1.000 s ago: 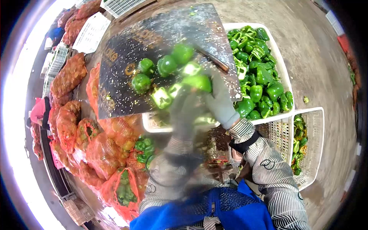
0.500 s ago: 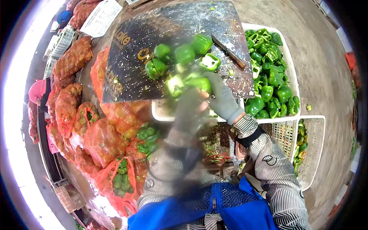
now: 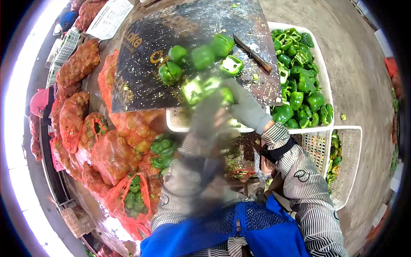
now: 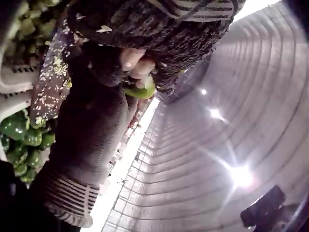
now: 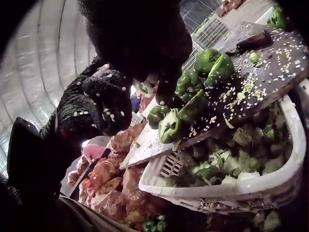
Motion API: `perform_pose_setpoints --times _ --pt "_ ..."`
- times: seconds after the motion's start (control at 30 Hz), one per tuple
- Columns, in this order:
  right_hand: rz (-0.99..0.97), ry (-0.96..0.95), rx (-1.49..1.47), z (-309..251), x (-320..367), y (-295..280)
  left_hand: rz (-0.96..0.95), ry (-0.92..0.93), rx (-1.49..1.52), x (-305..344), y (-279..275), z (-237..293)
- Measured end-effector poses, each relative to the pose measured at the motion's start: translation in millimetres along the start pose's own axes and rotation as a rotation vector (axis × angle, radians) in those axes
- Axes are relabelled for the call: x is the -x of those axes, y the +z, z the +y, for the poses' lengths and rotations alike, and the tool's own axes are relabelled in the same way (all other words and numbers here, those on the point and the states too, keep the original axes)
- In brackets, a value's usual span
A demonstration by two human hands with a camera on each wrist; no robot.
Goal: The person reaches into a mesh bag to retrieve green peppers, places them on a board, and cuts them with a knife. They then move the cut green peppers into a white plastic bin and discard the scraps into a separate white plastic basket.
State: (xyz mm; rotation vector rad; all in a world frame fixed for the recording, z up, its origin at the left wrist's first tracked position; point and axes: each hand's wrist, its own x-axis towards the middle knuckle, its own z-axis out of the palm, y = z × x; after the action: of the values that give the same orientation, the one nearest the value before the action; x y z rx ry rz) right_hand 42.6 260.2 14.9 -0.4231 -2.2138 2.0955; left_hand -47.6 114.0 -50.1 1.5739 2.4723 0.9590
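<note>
Only slightly are the hands moved toward the body since the earlier frame, while the peppers beyond them are left in place. By the curled bare fingertips [image 4: 133, 59] of the grey-gloved left hand [image 3: 207, 106], a pale-green curved pepper piece [image 4: 141, 92] is pinched, between the two hands. Whether it is also gripped by the grey-gloved right hand [image 3: 249, 107] cannot be told, since those fingers are partly hidden. Pale seeds [image 5: 80, 113] are stuck to the left glove, so the piece could slip if the hold is loosened. Just beyond, shiny green cut bell peppers [image 3: 192, 91] are spread on a dark rectangular board [image 3: 145, 92]; over its near edge they could be knocked by a careless knuckle. Farther out, the wooden-handled knife [image 3: 253, 54] could be pushed toward the white plastic basket [image 3: 329, 94], if it is bumped.
</note>
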Motion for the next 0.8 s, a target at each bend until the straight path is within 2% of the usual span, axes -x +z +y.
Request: perform_pose_setpoints --times 0.03,0.07,0.1,0.13,0.2,0.23,0.27,0.33,0.37,0.4,0.47,0.5,0.53,0.57,0.6,0.63,0.67,0.7,0.73,0.77,0.8 --pt "0.002 0.001 0.000 2.8 0.1 -0.3 -0.085 -0.277 0.317 -4.1 -1.3 1.2" --pt "0.070 -0.041 0.166 7.9 -0.3 -0.9 -0.172 -0.552 0.634 -9.0 -2.6 2.4" --pt "0.138 -0.082 0.333 10.9 -0.2 -2.4 -0.440 -0.617 0.215 -28.8 -18.9 29.3" --pt "0.140 -0.080 0.334 11.6 -0.8 -5.6 -0.442 -0.615 0.216 -24.2 -14.4 28.0" --pt "0.219 0.030 0.333 10.1 -4.5 -15.2 -0.163 -0.212 0.171 -9.8 -8.3 30.3" --pt "0.228 -0.094 0.327 6.0 -4.3 -23.1 -0.105 -0.145 0.026 -4.9 -9.0 37.5" --pt "0.170 0.153 0.097 -0.3 -3.6 -29.0 -0.105 -0.143 0.027 -5.2 -13.6 39.3" --pt "0.223 0.116 0.179 3.0 -3.1 -32.6 -0.261 -0.061 -0.041 -15.1 -32.0 45.9" --pt "0.226 0.116 0.179 8.1 -3.0 -32.3 0.014 0.061 0.116 -8.5 -9.8 25.2" --pt "0.208 0.119 0.178 15.2 -3.4 -29.4 0.013 0.059 0.114 -6.3 0.0 13.3" --pt "0.185 0.118 0.177 20.2 -4.2 -24.9 0.008 -0.022 0.383 -6.9 8.0 -0.4" --pt "0.197 0.046 0.227 20.6 -3.0 -22.6 0.101 -0.129 0.643 -11.7 -1.5 14.7" --pt "0.209 -0.027 0.278 21.7 -1.7 -19.7 0.103 -0.129 0.641 -11.3 6.3 12.5" --pt "0.297 -0.146 0.492 31.3 -0.6 -13.3 0.160 -0.304 0.854 -8.9 17.7 6.5" --pt "0.294 -0.146 0.488 31.2 3.1 -8.9 0.218 -0.485 1.065 -6.4 23.5 2.8" --pt "0.298 -0.162 0.516 30.8 6.7 -4.8 -0.113 -0.258 0.286 -14.5 -1.1 25.5" --pt "0.303 -0.178 0.543 30.2 8.2 -2.4 -0.113 -0.263 0.282 -19.3 -8.8 34.3" --pt "0.309 -0.307 0.599 29.2 8.1 -4.4 -0.076 -0.597 0.689 -23.3 -12.3 40.9" --pt "0.306 -0.310 0.597 25.7 6.7 -10.3 -0.027 -0.927 1.097 -24.9 -13.4 43.2" --pt "0.319 -0.209 0.515 20.7 4.8 -19.2 -0.054 -0.774 1.149 -17.1 -10.8 41.1" --pt "0.333 -0.107 0.434 20.0 2.2 -30.3 -0.053 -0.776 1.148 -12.7 -4.0 32.6"
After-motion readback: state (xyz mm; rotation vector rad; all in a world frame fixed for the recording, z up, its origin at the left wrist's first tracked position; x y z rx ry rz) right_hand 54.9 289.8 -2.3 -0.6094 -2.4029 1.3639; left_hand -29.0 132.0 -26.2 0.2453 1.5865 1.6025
